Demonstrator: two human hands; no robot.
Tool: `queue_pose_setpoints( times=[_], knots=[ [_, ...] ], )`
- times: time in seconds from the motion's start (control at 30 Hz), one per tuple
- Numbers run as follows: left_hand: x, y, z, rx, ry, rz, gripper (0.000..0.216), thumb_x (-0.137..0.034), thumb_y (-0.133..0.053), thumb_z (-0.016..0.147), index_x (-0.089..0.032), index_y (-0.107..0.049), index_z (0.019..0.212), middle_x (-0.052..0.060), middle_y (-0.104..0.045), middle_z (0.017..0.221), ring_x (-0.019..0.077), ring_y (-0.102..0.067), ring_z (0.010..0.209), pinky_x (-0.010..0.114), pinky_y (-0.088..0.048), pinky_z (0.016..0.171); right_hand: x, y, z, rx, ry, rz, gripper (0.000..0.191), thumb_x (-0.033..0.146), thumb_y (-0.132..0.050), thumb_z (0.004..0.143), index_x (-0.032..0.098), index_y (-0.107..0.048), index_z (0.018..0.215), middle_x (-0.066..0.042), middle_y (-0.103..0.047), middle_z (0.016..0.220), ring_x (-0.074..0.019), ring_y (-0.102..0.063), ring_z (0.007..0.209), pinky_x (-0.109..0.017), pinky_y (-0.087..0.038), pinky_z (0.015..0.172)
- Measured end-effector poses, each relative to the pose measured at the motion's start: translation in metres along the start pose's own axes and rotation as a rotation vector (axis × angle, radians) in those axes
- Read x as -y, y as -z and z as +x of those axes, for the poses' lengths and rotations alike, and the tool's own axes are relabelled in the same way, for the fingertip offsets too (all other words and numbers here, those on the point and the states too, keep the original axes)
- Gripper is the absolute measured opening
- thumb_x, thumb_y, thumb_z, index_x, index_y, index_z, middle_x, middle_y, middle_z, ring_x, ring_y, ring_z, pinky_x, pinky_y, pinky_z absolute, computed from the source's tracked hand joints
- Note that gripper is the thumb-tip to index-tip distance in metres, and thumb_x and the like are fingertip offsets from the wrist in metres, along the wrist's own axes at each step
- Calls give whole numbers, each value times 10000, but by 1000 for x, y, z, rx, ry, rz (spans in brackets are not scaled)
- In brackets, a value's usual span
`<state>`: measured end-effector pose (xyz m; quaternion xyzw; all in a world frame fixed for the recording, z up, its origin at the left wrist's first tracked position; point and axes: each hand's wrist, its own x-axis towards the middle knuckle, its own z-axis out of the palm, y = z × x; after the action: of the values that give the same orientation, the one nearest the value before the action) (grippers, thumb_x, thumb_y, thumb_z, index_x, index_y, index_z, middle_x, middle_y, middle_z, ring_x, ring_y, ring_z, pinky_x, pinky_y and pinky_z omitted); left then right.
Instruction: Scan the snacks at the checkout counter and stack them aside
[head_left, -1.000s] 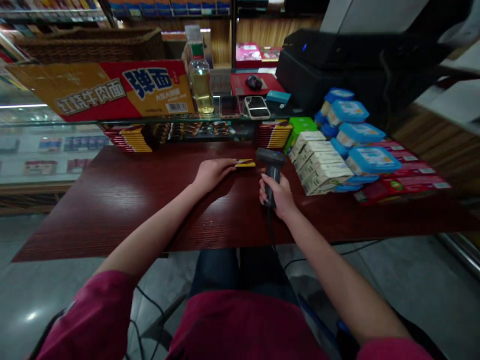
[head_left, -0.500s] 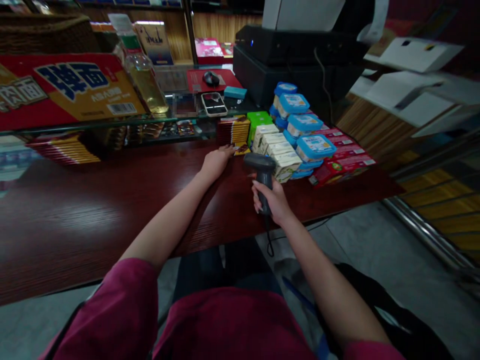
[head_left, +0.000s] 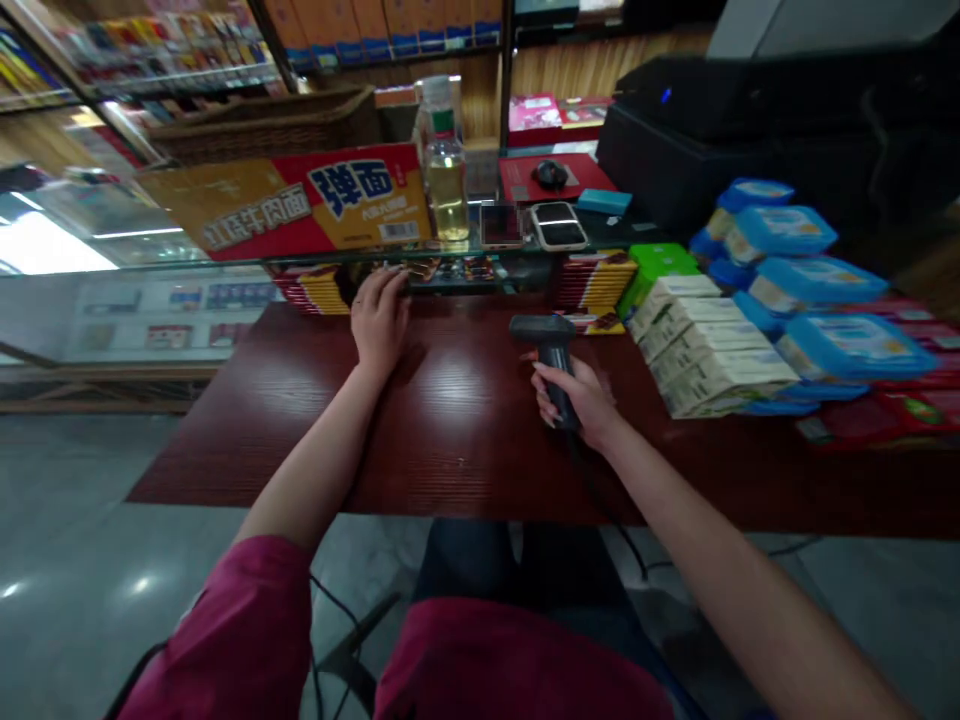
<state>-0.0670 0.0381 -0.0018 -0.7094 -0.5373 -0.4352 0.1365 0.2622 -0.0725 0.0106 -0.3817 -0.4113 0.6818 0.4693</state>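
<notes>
My right hand (head_left: 577,400) grips a dark barcode scanner (head_left: 553,350) upright above the brown counter (head_left: 450,400), its cable trailing down over the front edge. Fingers stretched forward and a little apart, my left hand (head_left: 380,315) is beside the left stack of yellow and dark-red packets (head_left: 319,290). No object shows in it, and whether its fingertips touch the packets I cannot tell. Beyond the scanner stands another stack of the same packets (head_left: 589,285), with a single packet (head_left: 600,323) lying flat in front of it.
To the right stand pale cartons (head_left: 709,350), a green pack (head_left: 660,265), blue-lidded tubs (head_left: 847,345) and red boxes (head_left: 885,418). On the glass shelf behind are a noodle carton (head_left: 292,205), a bottle (head_left: 448,190), a phone (head_left: 559,226) and a mouse (head_left: 551,174).
My left hand has left the single packet by the right stack and moved left to the other stack. My right hand still holds the scanner. The view has turned left.
</notes>
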Motion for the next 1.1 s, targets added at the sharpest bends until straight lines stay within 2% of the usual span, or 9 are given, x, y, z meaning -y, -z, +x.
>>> queue_pose_setpoints(
  times=[0.1,0.2,0.33,0.43,0.57,0.73,0.8,0.93,1.1],
  knots=[
    [67,40,-2,-184,175,114,509,-272,-514,1036,-210,-555,1540,125,-533,1632,286,-412,1595,503,-255,1373,-6,-32,32,104,-39,14,498,448,-867,744,207,-580,1072,85,-566,650,-71,-422,390,-221,-353,345],
    [109,62,-1,-235,270,160,575,-189,-435,1024,-193,-479,1598,112,-439,1710,248,-291,1659,489,-211,1390,-14,-65,56,177,-58,37,502,435,-875,733,201,-585,1070,90,-556,641,-67,-409,387,-223,-352,354],
    [131,60,4,-104,321,181,534,-168,-440,1055,-211,-505,1583,77,-407,1744,244,-181,1696,553,-171,1380,-24,-94,69,234,-101,58,495,418,-872,743,194,-594,1086,83,-558,648,-69,-411,388,-226,-350,355],
    [134,56,5,-46,317,138,361,-192,-526,1064,-209,-653,1401,67,-497,1689,252,-206,1690,619,-119,1368,-25,-98,67,242,-131,37,464,407,-877,755,202,-595,1061,75,-570,661,-68,-423,400,-221,-360,364],
    [128,65,1,-132,226,65,190,-236,-601,1035,-285,-756,1133,50,-680,1515,236,-357,1637,557,-221,1363,-23,-91,61,228,-117,52,433,415,-874,762,211,-589,1015,78,-564,665,-58,-407,399,-213,-359,364],
    [85,59,2,-172,251,-173,280,-385,-636,1040,-248,-766,1247,43,-812,1270,219,-725,1279,345,-540,1134,-24,-90,56,233,-75,65,454,412,-871,762,214,-586,1056,87,-563,671,-61,-415,383,-216,-370,341],
    [62,45,2,-127,333,-306,318,-432,-684,1015,-230,-790,1237,43,-830,1215,223,-771,1168,315,-599,1018,-26,-92,54,258,-62,37,477,416,-870,768,218,-580,1091,90,-567,668,-71,-429,379,-221,-376,330],
    [26,17,-5,88,504,-482,248,-386,-784,945,-205,-858,1098,56,-859,1056,238,-814,998,308,-636,867,-29,-92,54,280,-57,-11,462,423,-852,786,228,-566,1092,88,-573,666,-82,-446,381,-231,-396,324],
    [12,11,-14,156,559,-511,194,-336,-787,936,-207,-872,1053,47,-861,1013,248,-820,964,298,-633,810,-30,-89,57,276,-72,-12,420,420,-825,813,233,-560,1080,83,-573,680,-77,-450,388,-224,-392,327]
  ],
)
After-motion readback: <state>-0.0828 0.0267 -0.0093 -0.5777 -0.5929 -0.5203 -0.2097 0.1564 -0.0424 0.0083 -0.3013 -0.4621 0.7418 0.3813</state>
